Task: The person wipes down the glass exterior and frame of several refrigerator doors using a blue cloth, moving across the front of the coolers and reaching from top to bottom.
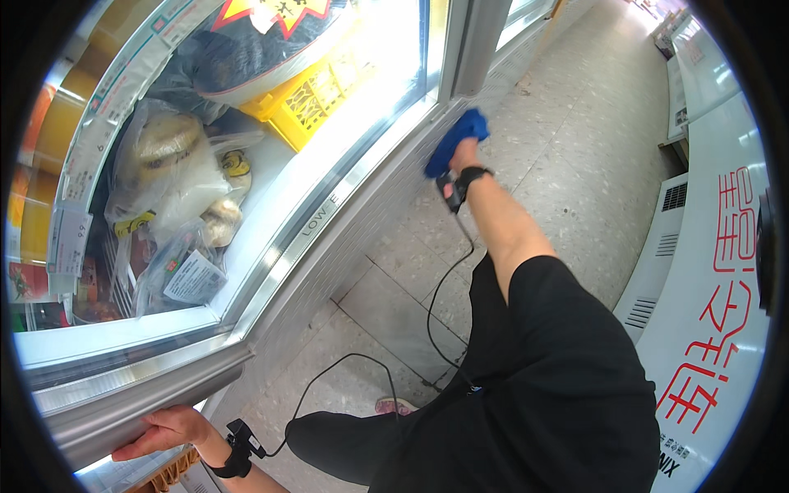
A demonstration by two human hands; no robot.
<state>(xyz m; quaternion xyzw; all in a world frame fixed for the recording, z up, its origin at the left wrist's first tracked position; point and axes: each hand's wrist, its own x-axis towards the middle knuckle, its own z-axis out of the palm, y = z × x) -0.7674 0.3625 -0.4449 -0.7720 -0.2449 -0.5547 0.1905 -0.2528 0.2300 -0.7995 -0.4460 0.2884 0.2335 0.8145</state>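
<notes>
A bunched blue cloth (456, 138) covers the fingers of my right hand (466, 155). That hand holds it low beside the perforated grey front panel (394, 191) of a glass-fronted refrigerated cabinet. My left hand (169, 429) grips the lower edge of a rounded grey metal bar (148, 400) along the cabinet front; part of its grip is hidden. Behind the metal-framed glass (277, 265) lie bagged pale foods (179, 166), a labelled plastic packet (194, 277) and a yellow plastic crate (308, 101). A large dark bag (253, 55) rests near the crate.
Price-tag strips (105, 117) edge a shelf above the bagged foods. A white cabinet with red lettering (715, 296) stands behind me, across the tiled floor (567, 123). A thin black cable (431, 296) loops from my wrist straps. A patterned shoe (394, 405) shows below.
</notes>
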